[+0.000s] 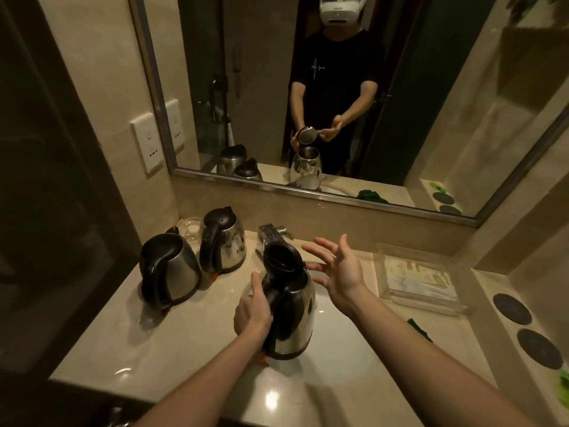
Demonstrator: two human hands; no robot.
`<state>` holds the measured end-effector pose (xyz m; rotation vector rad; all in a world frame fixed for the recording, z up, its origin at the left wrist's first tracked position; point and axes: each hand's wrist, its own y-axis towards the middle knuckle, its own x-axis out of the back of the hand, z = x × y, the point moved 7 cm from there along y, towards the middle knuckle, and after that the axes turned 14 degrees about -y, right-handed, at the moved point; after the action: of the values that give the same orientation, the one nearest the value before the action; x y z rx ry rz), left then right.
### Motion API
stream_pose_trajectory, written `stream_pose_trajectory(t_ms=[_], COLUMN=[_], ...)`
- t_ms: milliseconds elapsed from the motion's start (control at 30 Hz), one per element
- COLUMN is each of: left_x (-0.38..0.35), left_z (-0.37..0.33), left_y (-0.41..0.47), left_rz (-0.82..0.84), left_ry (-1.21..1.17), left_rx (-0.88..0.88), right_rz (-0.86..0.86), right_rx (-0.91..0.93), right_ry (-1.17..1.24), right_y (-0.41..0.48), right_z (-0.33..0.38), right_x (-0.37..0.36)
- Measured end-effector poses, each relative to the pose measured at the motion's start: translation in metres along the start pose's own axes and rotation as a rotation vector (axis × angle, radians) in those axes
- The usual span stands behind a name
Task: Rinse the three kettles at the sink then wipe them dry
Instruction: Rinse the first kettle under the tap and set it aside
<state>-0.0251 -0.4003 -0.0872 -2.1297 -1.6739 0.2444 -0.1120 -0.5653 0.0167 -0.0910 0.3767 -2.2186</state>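
Kettle (297,309), the one being handled, has a polished steel body that widens toward a black base band, a thick black loop handle and a round black lid. The lid stands flipped up on its hinge above the handle, its black outer face turned toward the person. In the mirror (308,87) its steel inner face shows. The kettle stands roughly upright, its long axis vertical with the top leaning slightly away. The handle points back and to the left, and the spout side faces away toward the faucet (271,234). It sits over the left edge of the white sink (345,343); it seems lifted, though I cannot tell whether the base touches the rim.

The left hand (252,314) is wrapped around the handle with the thumb raised along its top. The right hand (337,269) hovers just beside the open lid with its fingers spread, holding nothing.

On the surface (123,343) to the left, a second kettle (172,272) and a third kettle (223,241) stand upright with lids down, close together. Right of the sink lie a clear tray (418,280), a green cloth (420,329) and two dark coasters (512,308).
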Motion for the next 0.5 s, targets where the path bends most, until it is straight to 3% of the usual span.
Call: stream_pose_trajectory(t_ms=[267, 500], left_x=[-0.011, -0.02], left_z=[0.017, 0.023], left_y=[0.046, 0.069], left_rz=[0.06, 0.118], left_ry=[-0.027, -0.096], left_rx=[0.058, 0.163], right_rz=[-0.177, -0.237], right_rx=[-0.195, -0.229], right_ry=[-0.201, -0.409], right_y=[0.055, 0.093], right_z=[-0.026, -0.031], right_x=[0.017, 0.007])
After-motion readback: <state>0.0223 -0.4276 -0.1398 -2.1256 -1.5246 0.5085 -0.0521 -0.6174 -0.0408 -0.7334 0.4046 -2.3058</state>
